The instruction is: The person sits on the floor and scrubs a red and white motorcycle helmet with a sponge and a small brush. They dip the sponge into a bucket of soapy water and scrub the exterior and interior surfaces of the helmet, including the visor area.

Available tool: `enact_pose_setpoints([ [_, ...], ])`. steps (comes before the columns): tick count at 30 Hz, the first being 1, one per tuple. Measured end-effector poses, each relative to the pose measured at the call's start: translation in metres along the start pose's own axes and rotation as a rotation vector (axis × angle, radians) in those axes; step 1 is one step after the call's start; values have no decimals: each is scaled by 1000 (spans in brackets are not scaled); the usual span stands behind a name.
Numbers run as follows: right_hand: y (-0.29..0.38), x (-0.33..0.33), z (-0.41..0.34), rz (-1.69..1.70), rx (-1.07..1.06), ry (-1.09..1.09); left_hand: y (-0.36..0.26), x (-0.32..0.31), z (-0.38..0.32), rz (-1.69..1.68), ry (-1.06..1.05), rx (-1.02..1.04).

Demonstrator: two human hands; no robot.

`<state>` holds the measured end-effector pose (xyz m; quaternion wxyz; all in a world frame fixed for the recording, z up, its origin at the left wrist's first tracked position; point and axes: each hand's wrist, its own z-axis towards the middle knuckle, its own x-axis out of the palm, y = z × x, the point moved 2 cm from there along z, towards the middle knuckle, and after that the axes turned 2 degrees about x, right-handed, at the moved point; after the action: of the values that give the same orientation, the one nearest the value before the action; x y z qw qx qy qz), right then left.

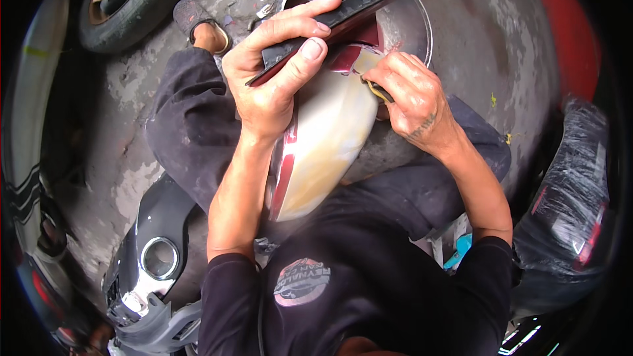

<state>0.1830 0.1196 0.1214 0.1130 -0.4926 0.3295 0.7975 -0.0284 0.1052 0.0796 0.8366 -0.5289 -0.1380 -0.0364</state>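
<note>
My left hand [277, 59] grips a flat black and dark red plastic piece [341, 17], thumb on the near side and fingers over the far side. Below it a curved, painted body panel [326, 143] rests between my legs; whitish and yellowish patches cover most of it, with dark red along the left edge. I cannot tell whether the two are joined. In my right hand [410, 89] is a small folded dark pad with a yellow edge [377, 90], pinched against the panel's upper right end. The fingers look wet. Part of the pad is hidden under them.
Beyond the panel stands a round basin [429, 34] on the stained concrete floor [474, 24]. A wheel with tyre [148, 15] is at upper left. Lower left lies a black fairing with a round hole [160, 227]. To the right is a plastic-wrapped part [573, 198], below a red surface [568, 29].
</note>
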Motion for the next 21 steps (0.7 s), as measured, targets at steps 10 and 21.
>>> enact_pose_setpoints([
  [10, 0, 7, 4, 25, 29, -18, -4, 4, 3, 9, 54, 13],
  [21, -1, 9, 13, -34, -24, -41, -3, 3, 3, 27, 32, -32],
])
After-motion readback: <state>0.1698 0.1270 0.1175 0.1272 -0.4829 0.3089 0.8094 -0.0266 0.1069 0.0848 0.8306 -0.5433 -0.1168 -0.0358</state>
